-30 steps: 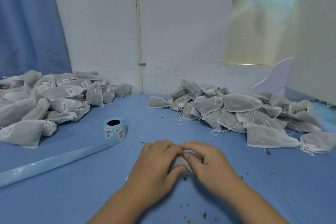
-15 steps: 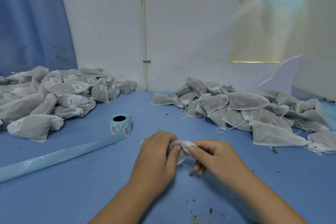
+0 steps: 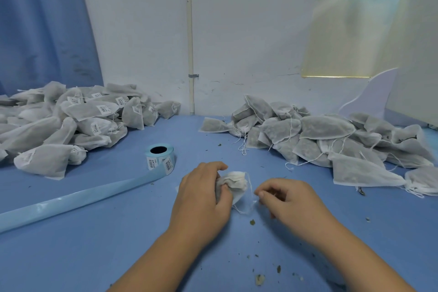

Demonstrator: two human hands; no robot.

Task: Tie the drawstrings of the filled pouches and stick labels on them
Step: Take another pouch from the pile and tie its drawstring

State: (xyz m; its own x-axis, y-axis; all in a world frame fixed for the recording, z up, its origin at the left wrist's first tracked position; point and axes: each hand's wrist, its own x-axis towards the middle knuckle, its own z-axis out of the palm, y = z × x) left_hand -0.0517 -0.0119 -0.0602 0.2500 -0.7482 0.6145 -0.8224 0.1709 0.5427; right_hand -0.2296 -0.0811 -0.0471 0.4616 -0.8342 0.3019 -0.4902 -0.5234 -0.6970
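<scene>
Left hand (image 3: 201, 194) grips a gathered white mesh pouch (image 3: 234, 181); right hand (image 3: 289, 199) pinches its thin white drawstring (image 3: 247, 211), over wide blue tabletop (image 3: 94, 249).

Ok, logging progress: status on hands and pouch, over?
Left hand grips pouch, neck gathered. Right hand pinches its drawstring, out to the side. No label visible on it. Nothing in the way; label roll close at left.
</scene>
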